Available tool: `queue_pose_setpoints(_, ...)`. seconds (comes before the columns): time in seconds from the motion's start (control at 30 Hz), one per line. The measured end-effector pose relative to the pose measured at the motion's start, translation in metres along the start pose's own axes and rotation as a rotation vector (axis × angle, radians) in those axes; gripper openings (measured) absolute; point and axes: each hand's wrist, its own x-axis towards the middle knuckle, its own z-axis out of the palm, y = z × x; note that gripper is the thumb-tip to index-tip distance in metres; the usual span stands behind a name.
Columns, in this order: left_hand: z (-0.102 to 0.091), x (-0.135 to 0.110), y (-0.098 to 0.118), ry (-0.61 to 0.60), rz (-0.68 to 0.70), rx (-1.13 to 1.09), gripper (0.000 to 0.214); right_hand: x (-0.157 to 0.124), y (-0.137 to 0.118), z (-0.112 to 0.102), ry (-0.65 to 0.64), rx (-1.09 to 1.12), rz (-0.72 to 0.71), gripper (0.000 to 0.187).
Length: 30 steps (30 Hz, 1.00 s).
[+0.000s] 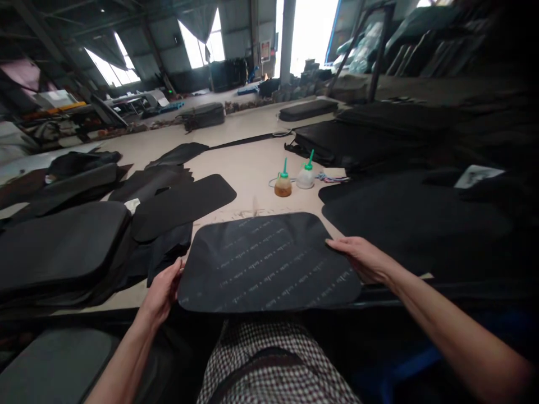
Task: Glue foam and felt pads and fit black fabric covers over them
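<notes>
Both hands [162,289] [364,257] on panel [269,264] edges, room [252,188] beyond

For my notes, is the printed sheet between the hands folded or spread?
Spread: the sheet shows its broad printed face and rounded corners, with the left hand and right hand at opposite sides.

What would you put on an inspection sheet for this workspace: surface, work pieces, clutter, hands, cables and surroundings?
Surface: tan tabletop, dark marks beyond the printed panel.
Work pieces: printed panel, black with pale lettering, at the table's near edge.
Clutter: dark pieces piled at left, dark sheets at right; two green-tipped bottles, the left one holding something amber.
Hands: left hand grips the panel's left side, right hand its right.
Cables: thin strands beside the bottles; cannot tell whether they are cables.
Surroundings: bright windows behind.
</notes>
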Motion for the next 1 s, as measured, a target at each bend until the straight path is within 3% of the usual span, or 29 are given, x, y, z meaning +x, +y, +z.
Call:
queue_pose_setpoints(0.13,0.008,0.016,0.002,-0.019,-0.106,0.105,0.042,-0.003,-0.004,0.009,0.011,0.066,0.015,0.029)
queue_pose_setpoints(0.27,0.016,0.016,0.011,-0.078,-0.046,0.101,0.038,-0.018,-0.019,0.019,-0.004,0.138,-0.071,0.027)
queue_pose_setpoints(0.43,0.026,-0.001,0.057,-0.092,-0.004,0.086,0.038,-0.036,-0.058,0.029,-0.024,0.109,-0.151,0.032)
queue_pose_setpoints(0.57,0.020,0.008,0.103,-0.057,0.044,0.087,0.038,-0.026,-0.102,0.041,-0.099,0.013,-0.253,0.032)
queue_pose_setpoints(0.67,0.005,0.033,0.136,0.058,0.086,0.079,0.048,0.001,-0.143,0.058,-0.133,-0.064,-0.358,0.035)
queue_pose_setpoints(0.8,-0.016,0.085,0.179,0.233,0.181,0.077,0.063,0.062,-0.210,0.092,-0.103,-0.227,-0.488,0.038)
queue_pose_setpoints(0.9,-0.019,0.134,0.211,0.236,0.254,0.069,0.054,0.123,-0.259,0.115,-0.079,-0.332,-0.566,0.041)
queue_pose_setpoints(1.0,-0.006,0.187,0.238,0.153,0.315,0.051,0.042,0.187,-0.296,0.126,0.021,-0.421,-0.574,0.043)
